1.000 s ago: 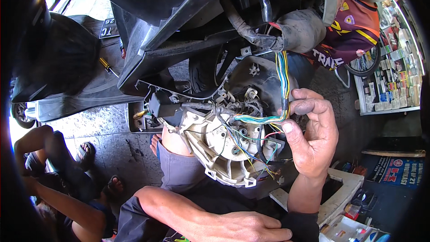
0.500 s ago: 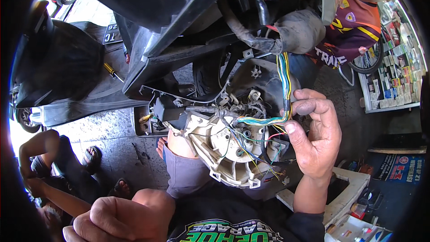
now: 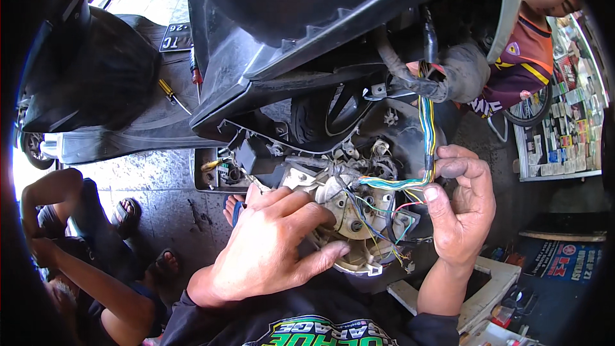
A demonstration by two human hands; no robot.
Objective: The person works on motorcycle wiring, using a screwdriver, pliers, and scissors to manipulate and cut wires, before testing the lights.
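Hands at work on the pale back of a scooter instrument cluster (image 3: pixel 349 218), centre of the frame.

Left hand (image 3: pixel 272 250) lies spread over the cluster's lower left side, fingers loose and gripping nothing, thumb along its lower rim. Right hand (image 3: pixel 461 208), right of centre, pinches a bundle of coloured wires (image 3: pixel 410 182) between thumb and forefinger; the bundle climbs to a black scooter panel (image 3: pixel 307 45) above. Another person (image 3: pixel 70 250) crouches at lower left, and a screwdriver (image 3: pixel 172 93) rests on the footboard, upper left.
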